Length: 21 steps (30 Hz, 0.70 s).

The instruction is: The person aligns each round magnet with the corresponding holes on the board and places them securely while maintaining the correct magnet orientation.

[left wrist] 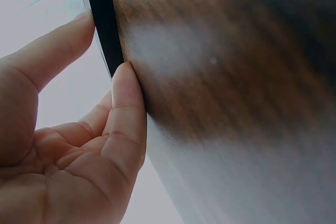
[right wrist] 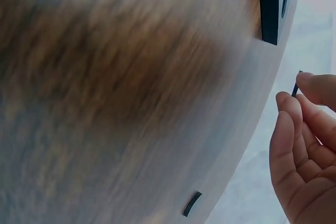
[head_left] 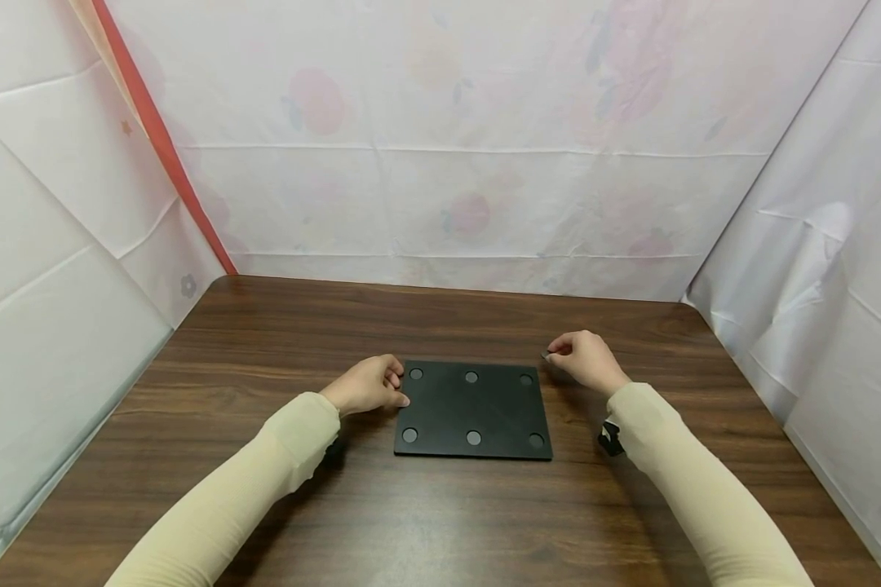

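A flat black board [head_left: 473, 408] with several round spots along its far and near edges lies on the table. My left hand [head_left: 367, 386] is at its left edge. In the left wrist view, the thumb [left wrist: 63, 43] rests on the upper side of the board's edge [left wrist: 105, 19], and a fingertip touches its outer side. Past the board's far right corner, my right hand [head_left: 586, 359] pinches a small thin dark disc [head_left: 546, 355] between thumb and fingers. The right wrist view shows this disc [right wrist: 296, 84] edge-on, held apart from the board.
Another small dark flat piece [right wrist: 192, 204] lies on the table in the right wrist view. The brown wooden table [head_left: 411, 522] extends around the board. White patterned curtains [head_left: 440, 147] stand behind and at both sides, with a red strip [head_left: 165, 143] at left.
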Tool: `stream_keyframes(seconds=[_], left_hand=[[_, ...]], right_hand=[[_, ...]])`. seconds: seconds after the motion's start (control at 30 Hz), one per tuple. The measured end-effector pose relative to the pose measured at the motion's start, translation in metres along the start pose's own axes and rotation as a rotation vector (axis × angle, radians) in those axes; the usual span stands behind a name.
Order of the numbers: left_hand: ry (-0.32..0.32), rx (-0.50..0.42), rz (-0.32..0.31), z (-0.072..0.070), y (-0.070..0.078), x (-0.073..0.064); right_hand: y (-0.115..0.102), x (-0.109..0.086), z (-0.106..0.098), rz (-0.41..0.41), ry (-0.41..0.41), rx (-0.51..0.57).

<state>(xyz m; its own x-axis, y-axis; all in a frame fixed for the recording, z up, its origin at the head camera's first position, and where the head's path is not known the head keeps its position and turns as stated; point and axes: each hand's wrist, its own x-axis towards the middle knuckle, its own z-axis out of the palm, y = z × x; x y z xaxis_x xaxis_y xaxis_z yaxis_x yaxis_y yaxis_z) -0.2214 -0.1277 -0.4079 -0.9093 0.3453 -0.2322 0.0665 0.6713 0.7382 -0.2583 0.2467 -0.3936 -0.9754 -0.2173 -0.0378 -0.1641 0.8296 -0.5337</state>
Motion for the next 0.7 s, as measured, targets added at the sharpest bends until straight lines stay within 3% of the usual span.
stream_keyframes(seconds=[0.33, 0.7], left_hand=[[0.003, -0.009, 0.008, 0.001, -0.001, 0.001], [0.001, -0.011, 0.010, 0.000, -0.002, 0.002]], right_hand=[[-0.001, -0.004, 0.007, -0.042, -0.011, 0.053], [-0.008, -0.010, 0.015, -0.095, -0.021, 0.043]])
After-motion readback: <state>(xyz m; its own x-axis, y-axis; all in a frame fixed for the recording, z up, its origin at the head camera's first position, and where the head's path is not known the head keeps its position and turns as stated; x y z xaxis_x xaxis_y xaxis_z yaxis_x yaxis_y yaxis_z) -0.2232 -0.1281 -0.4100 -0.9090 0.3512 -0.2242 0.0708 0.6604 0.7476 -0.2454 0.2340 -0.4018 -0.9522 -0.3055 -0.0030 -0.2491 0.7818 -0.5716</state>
